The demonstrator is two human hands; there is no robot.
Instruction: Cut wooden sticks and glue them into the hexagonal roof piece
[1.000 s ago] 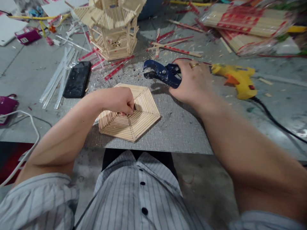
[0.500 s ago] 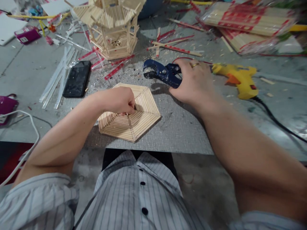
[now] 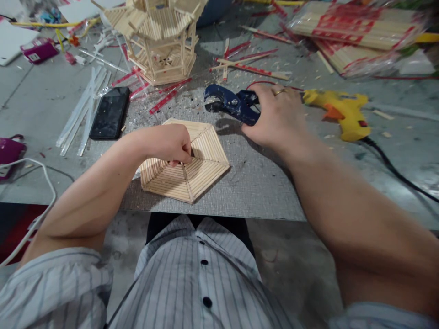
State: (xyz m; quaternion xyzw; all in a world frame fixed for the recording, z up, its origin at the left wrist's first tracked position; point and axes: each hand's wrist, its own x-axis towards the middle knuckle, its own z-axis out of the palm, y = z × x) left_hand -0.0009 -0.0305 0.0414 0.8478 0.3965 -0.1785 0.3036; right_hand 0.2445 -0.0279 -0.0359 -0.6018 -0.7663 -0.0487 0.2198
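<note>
A hexagonal panel of wooden sticks (image 3: 206, 173) lies near the table's front edge, its seams running to the middle. My left hand (image 3: 169, 144) is over its centre, fingers curled down in a pinch; what they hold, if anything, is hidden. To the right, my right hand (image 3: 279, 114) is closed round the handles of a dark blue cutter (image 3: 229, 103), whose curved jaws point left and stand apart. The cutter is beyond the panel's right corner, not touching it. A yellow glue gun (image 3: 343, 112) rests on its side just right of my right hand.
A pavilion-like stick model (image 3: 161, 50) stands at the back. A black phone (image 3: 109, 113) and clear glue sticks (image 3: 82, 112) lie at the left. Packs of wooden sticks (image 3: 360, 27) are at the back right. Red wrapper scraps (image 3: 169, 96) litter the table, and a black cord (image 3: 394, 167) trails right.
</note>
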